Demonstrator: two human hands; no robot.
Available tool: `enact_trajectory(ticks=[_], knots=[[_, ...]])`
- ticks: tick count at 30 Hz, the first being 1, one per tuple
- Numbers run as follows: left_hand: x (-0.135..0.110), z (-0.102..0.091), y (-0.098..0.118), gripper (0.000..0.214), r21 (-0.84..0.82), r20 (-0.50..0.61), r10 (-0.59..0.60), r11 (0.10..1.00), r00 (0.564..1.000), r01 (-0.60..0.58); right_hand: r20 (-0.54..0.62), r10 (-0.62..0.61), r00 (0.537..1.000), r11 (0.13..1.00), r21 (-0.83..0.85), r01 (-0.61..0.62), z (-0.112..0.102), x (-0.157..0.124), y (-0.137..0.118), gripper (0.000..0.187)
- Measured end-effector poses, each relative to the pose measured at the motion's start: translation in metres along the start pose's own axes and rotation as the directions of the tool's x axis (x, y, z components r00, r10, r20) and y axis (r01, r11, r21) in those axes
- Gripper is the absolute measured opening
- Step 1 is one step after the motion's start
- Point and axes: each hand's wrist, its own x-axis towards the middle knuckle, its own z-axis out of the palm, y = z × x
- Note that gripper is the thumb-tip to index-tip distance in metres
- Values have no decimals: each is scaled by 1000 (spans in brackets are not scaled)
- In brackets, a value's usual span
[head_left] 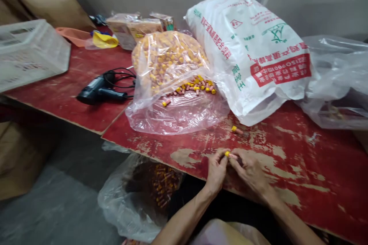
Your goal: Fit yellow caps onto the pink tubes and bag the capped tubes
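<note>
Between my two hands, just over the front edge of the red table, is a small pink piece with a yellow cap (227,154). My left hand (217,169) pinches it at the yellow end. The fingers of my right hand (250,168) are closed on its pink end. Another small yellow-capped pink piece (237,130) lies on the worn table top (186,157) a little beyond my hands. Behind it stands a clear plastic bag (172,59) full of the same pieces, its mouth toward me with several spilling onto the plastic.
A large white printed sack (253,53) leans at the back. Left of the bags lies a dark heat gun (102,88) with its cord. A white crate (34,53) stands far left. Below the table edge, an open plastic bag (120,199) holds more capped pieces.
</note>
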Motion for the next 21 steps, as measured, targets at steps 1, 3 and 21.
enact_trajectory(ticks=[1,3,21], knots=[[4,-4,4,22,87,46,17,996,999,-21,67,27,997,995,-95,-20,-7,8,0,27],[18,-16,18,23,325,51,135,934,989,-145,167,108,980,941,-335,-46,-19,29,0,25],[194,-196,107,23,998,-18,681,-27,732,49,-131,-188,973,899,-423,117,-2,63,27,31]])
